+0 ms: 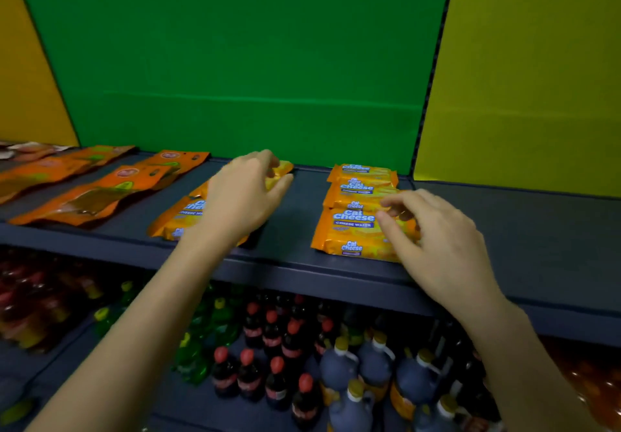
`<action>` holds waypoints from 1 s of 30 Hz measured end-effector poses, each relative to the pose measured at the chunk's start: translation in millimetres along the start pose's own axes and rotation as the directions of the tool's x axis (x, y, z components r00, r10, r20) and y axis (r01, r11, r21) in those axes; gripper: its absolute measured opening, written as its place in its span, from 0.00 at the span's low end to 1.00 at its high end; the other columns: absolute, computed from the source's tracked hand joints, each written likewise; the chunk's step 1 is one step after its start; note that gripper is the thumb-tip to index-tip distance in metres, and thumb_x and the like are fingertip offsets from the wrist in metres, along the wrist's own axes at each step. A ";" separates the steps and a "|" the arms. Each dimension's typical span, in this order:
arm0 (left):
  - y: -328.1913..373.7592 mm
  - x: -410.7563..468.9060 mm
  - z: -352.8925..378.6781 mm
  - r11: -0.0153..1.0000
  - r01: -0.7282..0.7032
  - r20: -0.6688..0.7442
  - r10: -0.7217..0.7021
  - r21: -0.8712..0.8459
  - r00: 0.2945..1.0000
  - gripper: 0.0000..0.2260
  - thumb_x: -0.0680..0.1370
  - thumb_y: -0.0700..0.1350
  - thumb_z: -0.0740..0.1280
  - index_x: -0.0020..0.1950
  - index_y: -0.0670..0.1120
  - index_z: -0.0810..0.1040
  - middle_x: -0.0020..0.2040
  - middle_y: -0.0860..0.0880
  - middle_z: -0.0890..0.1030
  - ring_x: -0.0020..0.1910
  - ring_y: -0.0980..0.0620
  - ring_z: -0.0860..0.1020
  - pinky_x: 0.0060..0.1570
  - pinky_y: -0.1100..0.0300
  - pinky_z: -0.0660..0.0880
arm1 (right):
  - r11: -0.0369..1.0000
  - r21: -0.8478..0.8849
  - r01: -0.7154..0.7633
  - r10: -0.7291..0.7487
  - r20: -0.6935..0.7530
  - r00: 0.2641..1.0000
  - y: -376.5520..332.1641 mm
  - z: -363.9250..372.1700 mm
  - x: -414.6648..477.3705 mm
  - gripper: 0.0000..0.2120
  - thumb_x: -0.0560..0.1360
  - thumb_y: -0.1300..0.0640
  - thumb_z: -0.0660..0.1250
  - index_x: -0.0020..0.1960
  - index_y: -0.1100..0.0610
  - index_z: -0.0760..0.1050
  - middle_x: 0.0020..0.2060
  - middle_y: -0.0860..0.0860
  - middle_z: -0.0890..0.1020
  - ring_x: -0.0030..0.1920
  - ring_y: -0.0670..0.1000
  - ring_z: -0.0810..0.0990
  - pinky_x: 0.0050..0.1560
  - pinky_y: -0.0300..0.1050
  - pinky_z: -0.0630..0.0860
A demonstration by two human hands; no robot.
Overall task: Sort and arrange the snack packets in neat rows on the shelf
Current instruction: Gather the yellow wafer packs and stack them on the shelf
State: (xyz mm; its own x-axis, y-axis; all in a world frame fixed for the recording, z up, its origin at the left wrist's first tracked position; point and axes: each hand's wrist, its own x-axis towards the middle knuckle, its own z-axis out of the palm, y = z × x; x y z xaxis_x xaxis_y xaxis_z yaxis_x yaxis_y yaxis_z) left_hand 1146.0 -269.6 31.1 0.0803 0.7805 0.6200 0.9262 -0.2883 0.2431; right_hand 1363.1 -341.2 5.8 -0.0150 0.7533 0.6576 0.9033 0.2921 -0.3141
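Observation:
Yellow-orange Cal Cheese wafer packets lie in two rows on the dark shelf [302, 256]. The right row [353, 219] runs front to back with several overlapping packets. My right hand [437, 240] rests on the right side of its front packets, fingers curled at their edge. The left row [181, 216] is partly hidden under my left hand [245, 196], whose fingers curl around the rear packet [282, 171] near the shelf's back.
Orange pouches [100, 193] lie in rows on the shelf's left part. Green and yellow panels back the shelf. Below stand red-capped cola bottles [268, 371], green bottles [198, 347] and dark jugs with yellow caps [353, 364]. The shelf's right part [521, 230] is bare.

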 end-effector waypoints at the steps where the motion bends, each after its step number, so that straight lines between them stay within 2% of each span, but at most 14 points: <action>1: -10.0 -14.7 -11.0 1.000 0.019 -0.020 -0.019 -0.005 1.000 0.17 0.76 0.57 0.60 0.55 0.47 0.76 0.53 0.49 0.81 0.54 0.44 0.78 0.47 0.53 0.72 | 0.998 0.046 0.038 -0.038 0.009 0.999 -8.6 2.7 -3.6 0.09 0.75 0.46 0.62 0.51 0.48 0.76 0.47 0.42 0.79 0.50 0.49 0.78 0.45 0.45 0.73; 4: -40.8 -66.4 -42.1 0.994 0.110 -0.026 -0.110 -0.005 0.994 0.19 0.72 0.60 0.56 0.52 0.50 0.77 0.46 0.53 0.82 0.48 0.46 0.80 0.44 0.53 0.75 | 0.972 0.190 0.141 -0.156 0.070 0.985 -39.9 15.7 -17.3 0.11 0.73 0.45 0.60 0.50 0.47 0.76 0.47 0.41 0.80 0.47 0.46 0.80 0.45 0.46 0.76; 7: -73.6 -129.8 -66.8 0.974 0.216 0.003 -0.217 0.064 0.976 0.20 0.71 0.62 0.55 0.50 0.51 0.77 0.42 0.52 0.82 0.43 0.45 0.81 0.40 0.51 0.77 | 0.923 0.320 0.212 -0.268 0.143 0.953 -72.4 40.2 -38.4 0.11 0.74 0.45 0.59 0.51 0.46 0.76 0.45 0.40 0.80 0.46 0.44 0.79 0.44 0.45 0.77; 11: -123.8 -220.5 -93.6 0.903 0.425 0.086 -0.429 0.068 0.899 0.26 0.69 0.67 0.54 0.50 0.49 0.78 0.42 0.52 0.83 0.42 0.51 0.82 0.41 0.51 0.78 | 0.869 0.423 0.256 -0.400 0.298 0.867 -114.2 90.0 -68.4 0.10 0.77 0.46 0.58 0.54 0.45 0.74 0.48 0.40 0.78 0.50 0.43 0.78 0.46 0.43 0.76; 13: -146.8 -268.2 -107.9 0.827 0.549 0.077 -0.559 0.119 0.826 0.25 0.71 0.68 0.57 0.52 0.49 0.78 0.42 0.52 0.83 0.42 0.51 0.81 0.42 0.52 0.78 | 0.840 0.469 0.275 -0.466 0.363 0.807 -138.4 116.0 -82.5 0.10 0.78 0.47 0.58 0.56 0.46 0.74 0.51 0.40 0.77 0.52 0.43 0.77 0.48 0.42 0.75; 17: -174.3 -360.2 -139.7 0.591 0.759 -0.028 -0.784 0.272 0.620 0.12 0.75 0.56 0.63 0.53 0.51 0.77 0.38 0.56 0.78 0.37 0.53 0.78 0.40 0.58 0.76 | 0.794 0.527 0.303 -0.572 0.478 0.666 -191.4 159.9 -117.3 0.13 0.79 0.46 0.55 0.60 0.45 0.71 0.56 0.37 0.74 0.58 0.41 0.73 0.52 0.37 0.71; 20: -183.2 -416.8 -153.9 0.422 0.853 -0.062 -0.886 0.306 0.460 0.10 0.75 0.56 0.64 0.52 0.54 0.77 0.38 0.58 0.78 0.37 0.55 0.77 0.38 0.61 0.73 | 0.792 0.546 0.275 -0.588 0.559 0.585 -214.0 187.7 -145.7 0.13 0.78 0.45 0.55 0.61 0.43 0.69 0.57 0.37 0.73 0.59 0.40 0.72 0.53 0.35 0.71; 24: -207.8 -484.7 -174.9 0.230 0.924 -0.049 -0.965 0.306 0.256 0.06 0.75 0.57 0.63 0.48 0.58 0.70 0.40 0.59 0.77 0.42 0.57 0.79 0.42 0.64 0.74 | 0.795 0.560 0.235 -0.594 0.637 0.491 -260.3 229.1 -185.7 0.11 0.78 0.47 0.57 0.59 0.42 0.70 0.53 0.34 0.71 0.58 0.41 0.73 0.49 0.35 0.68; 28: -252.5 -523.0 -198.3 0.109 0.962 -0.088 -0.987 0.252 0.135 0.06 0.73 0.55 0.67 0.45 0.57 0.71 0.38 0.58 0.78 0.39 0.56 0.79 0.41 0.63 0.74 | 0.802 0.550 0.234 -0.592 0.675 0.440 -317.9 261.1 -214.3 0.12 0.76 0.49 0.61 0.59 0.43 0.73 0.56 0.37 0.75 0.58 0.44 0.75 0.47 0.35 0.63; 30: -281.7 -534.1 -213.2 0.093 0.961 -0.124 -0.984 0.260 0.129 0.06 0.73 0.56 0.66 0.46 0.57 0.72 0.38 0.58 0.78 0.40 0.55 0.79 0.43 0.62 0.75 | 0.801 0.550 0.238 -0.596 0.688 0.414 -348.5 273.8 -222.7 0.12 0.76 0.48 0.61 0.59 0.42 0.72 0.55 0.36 0.74 0.56 0.44 0.76 0.46 0.35 0.64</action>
State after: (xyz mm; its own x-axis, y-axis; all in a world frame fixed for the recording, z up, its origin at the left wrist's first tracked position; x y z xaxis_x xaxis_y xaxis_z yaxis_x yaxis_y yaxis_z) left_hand 763.7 -723.5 -209.5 -0.9467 0.3152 -0.0666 0.2590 0.8677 0.4243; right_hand 934.2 -449.4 -218.7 -0.8396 0.5431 -0.0123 0.4838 0.7372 -0.4717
